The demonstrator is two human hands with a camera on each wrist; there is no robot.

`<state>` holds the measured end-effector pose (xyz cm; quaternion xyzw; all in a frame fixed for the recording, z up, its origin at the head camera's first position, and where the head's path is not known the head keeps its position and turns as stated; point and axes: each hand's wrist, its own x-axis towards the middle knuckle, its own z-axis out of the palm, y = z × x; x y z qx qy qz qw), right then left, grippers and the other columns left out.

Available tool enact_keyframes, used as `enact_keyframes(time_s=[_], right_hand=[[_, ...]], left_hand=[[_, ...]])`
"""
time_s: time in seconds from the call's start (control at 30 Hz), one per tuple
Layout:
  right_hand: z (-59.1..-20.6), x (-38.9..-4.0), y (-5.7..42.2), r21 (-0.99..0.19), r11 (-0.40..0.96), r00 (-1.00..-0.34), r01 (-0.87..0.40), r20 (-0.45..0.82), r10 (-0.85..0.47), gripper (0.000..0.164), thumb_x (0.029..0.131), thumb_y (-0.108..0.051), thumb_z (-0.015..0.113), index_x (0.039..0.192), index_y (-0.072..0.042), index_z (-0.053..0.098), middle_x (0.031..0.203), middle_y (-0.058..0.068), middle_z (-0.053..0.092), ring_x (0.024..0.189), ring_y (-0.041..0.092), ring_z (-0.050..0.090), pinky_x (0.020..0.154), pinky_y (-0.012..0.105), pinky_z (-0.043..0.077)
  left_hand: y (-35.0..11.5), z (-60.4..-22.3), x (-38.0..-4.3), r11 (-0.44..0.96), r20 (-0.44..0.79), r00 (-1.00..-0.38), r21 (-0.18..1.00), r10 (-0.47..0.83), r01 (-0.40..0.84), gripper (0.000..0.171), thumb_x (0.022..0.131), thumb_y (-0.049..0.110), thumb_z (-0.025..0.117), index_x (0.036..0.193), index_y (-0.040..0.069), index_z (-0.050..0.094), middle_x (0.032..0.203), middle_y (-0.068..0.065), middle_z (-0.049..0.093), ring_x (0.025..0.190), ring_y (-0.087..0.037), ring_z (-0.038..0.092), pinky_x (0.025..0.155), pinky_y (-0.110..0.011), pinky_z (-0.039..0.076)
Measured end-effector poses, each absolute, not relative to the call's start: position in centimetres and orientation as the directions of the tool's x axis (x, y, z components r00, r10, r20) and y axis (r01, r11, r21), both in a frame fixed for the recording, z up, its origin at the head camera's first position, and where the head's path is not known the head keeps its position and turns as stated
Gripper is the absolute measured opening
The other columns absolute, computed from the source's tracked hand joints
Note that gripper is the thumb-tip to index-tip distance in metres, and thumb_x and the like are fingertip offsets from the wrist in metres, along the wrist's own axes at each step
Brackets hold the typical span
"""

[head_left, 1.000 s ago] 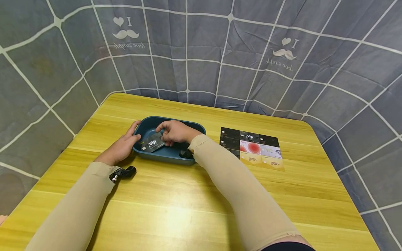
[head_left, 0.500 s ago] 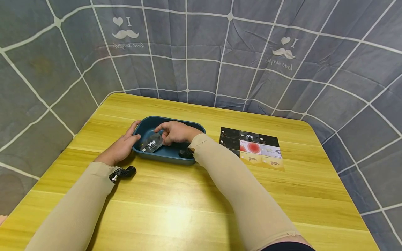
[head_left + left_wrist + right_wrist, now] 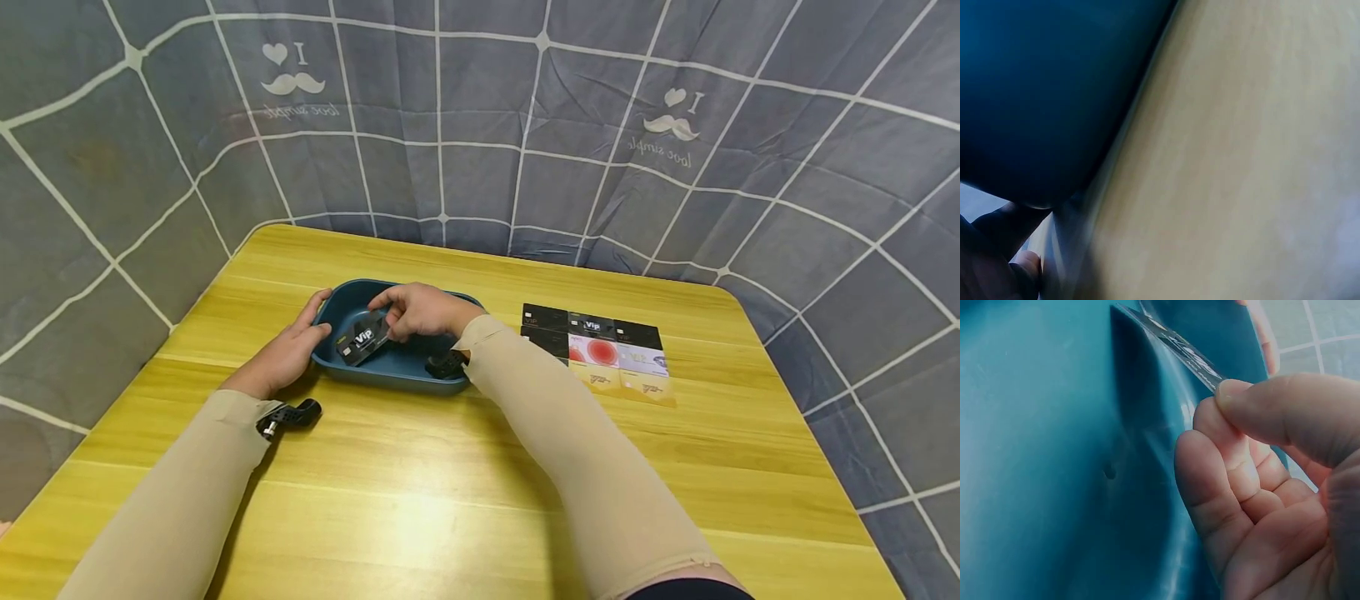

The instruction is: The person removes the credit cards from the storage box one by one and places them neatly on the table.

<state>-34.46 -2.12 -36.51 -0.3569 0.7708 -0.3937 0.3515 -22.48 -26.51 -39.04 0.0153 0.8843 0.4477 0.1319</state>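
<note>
A black card (image 3: 363, 337) printed "Vip" is tilted inside a blue plastic basin (image 3: 390, 381). My right hand (image 3: 427, 312) reaches into the basin and pinches the card's right end between thumb and finger. The right wrist view shows the card (image 3: 1175, 347) nearly edge-on, raised above the basin's floor. My left hand (image 3: 281, 357) rests against the basin's left end with its fingers fairly straight. In the left wrist view the basin's outer wall (image 3: 1054, 94) fills the upper left, with part of the left hand (image 3: 997, 256) dark beneath it.
To the right of the basin, several cards lie edge to edge in rows on the wooden table (image 3: 360, 500), among them a red-and-white card (image 3: 594, 351) and a gold card (image 3: 647, 387). A grey checked curtain (image 3: 480, 125) hangs behind the table.
The Vip card has turned and tilted up in my right hand's pinch. My left hand stays at the basin's end. The head view has shifted slightly.
</note>
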Motion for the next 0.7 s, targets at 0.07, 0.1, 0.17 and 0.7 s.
enact_keyframes(time_s=[0.07,0.1,0.17,0.7], right_hand=[[-36.3,-34.6,-1.8,-0.855,0.437,-0.508,-0.278,-0.255,-0.822,0.063,0.096,0.002,0.070,0.155,-0.005,0.050,0.087,0.005,0.068,0.077,0.017,0.063,0.079,0.027,0.058],[-36.2,-34.7,-1.7,-0.855,0.436,-0.513,-0.279,-0.251,-0.821,0.063,0.096,0.001,0.070,0.155,-0.006,0.050,0.087,0.005,0.069,0.078,0.017,0.063,0.080,0.027,0.059],[-35.8,-34.8,-1.3,-0.857,0.432,-0.524,-0.281,-0.241,-0.817,0.063,0.096,0.000,0.071,0.155,-0.006,0.051,0.087,0.005,0.069,0.080,0.017,0.064,0.083,0.027,0.059],[-34.0,-35.1,4.6,-0.889,0.367,-0.611,-0.274,-0.134,-0.780,0.061,0.095,-0.001,0.071,0.154,-0.008,0.053,0.096,0.008,0.066,0.090,0.022,0.068,0.090,0.032,0.061]], left_hand=[[-26.5,-39.1,-22.5,0.599,-0.217,-0.965,0.796,0.146,-0.088,0.064,0.114,0.038,0.026,0.170,0.034,-0.006,0.176,-0.024,0.002,0.160,-0.055,0.004,0.123,-0.078,0.008],[-26.5,-39.1,-22.5,0.598,-0.215,-0.966,0.797,0.147,-0.086,0.064,0.114,0.037,0.026,0.170,0.034,-0.006,0.176,-0.024,0.002,0.160,-0.054,0.004,0.124,-0.077,0.008],[-26.5,-39.1,-22.6,0.602,-0.210,-0.966,0.795,0.148,-0.080,0.064,0.114,0.037,0.025,0.170,0.033,-0.006,0.177,-0.023,0.001,0.160,-0.054,0.004,0.124,-0.077,0.008],[-26.1,-39.5,-22.8,0.610,-0.214,-0.967,0.788,0.141,-0.085,0.064,0.115,0.042,0.024,0.170,0.035,-0.008,0.177,-0.018,-0.009,0.159,-0.057,0.001,0.123,-0.078,0.007]])
